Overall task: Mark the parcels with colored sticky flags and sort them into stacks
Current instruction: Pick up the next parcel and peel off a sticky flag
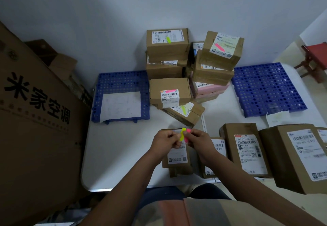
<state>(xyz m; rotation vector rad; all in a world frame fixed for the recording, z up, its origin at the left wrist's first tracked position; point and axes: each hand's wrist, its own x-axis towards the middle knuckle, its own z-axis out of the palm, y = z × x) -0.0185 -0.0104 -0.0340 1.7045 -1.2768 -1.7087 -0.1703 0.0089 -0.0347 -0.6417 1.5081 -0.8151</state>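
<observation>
My left hand (pixel 165 139) and my right hand (pixel 198 141) meet over a small brown parcel (pixel 177 158) with a white label at the table's front. Between the fingertips sit sticky flags: a yellow flag (pixel 182 134) and a pink flag (pixel 187 136). Both hands pinch the flags; which hand holds which is unclear. Behind them, flagged parcels stand in stacks: a box with a yellow flag (pixel 167 41) on top at the back, a box with a pink flag (pixel 222 47) to its right, and a box with a pink flag (pixel 169 91) in front.
Unflagged parcels (pixel 247 147) lie at the right front, one large box (pixel 293 156) nearest the edge. Blue perforated trays sit left (pixel 122 82) and right (pixel 267 87). A big printed carton (pixel 35 110) stands at the left. A red stool (pixel 315 55) is far right.
</observation>
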